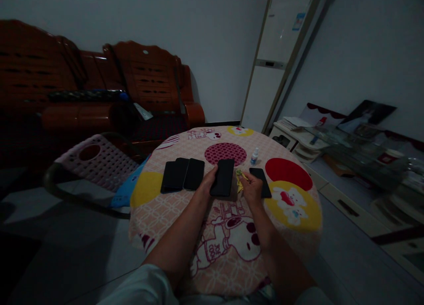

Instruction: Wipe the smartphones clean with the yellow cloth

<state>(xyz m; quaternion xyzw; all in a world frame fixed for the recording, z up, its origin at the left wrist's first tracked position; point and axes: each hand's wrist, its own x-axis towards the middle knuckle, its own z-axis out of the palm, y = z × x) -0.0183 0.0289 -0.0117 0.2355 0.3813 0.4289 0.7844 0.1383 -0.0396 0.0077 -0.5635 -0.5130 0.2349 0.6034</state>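
My left hand (209, 180) is closed around the left edge of a dark smartphone (223, 177), its black face turned up towards me. Pinched in my right hand (252, 188) is a small yellow cloth (239, 181), just right of that phone. Beside and partly behind the right hand lies another dark phone (265, 183) on the table. To the left, several black phones (194, 174) lie side by side, some overlapping. A small white spray bottle (254, 156) with a blue label stands upright beyond the right hand.
The round table has a patterned cloth (228, 274) with cartoon figures. A woven chair (99, 163) with a blue item on it stands at the left. Wooden seats (149, 79) line the back wall, and a cluttered low cabinet (334, 181) runs along the right.
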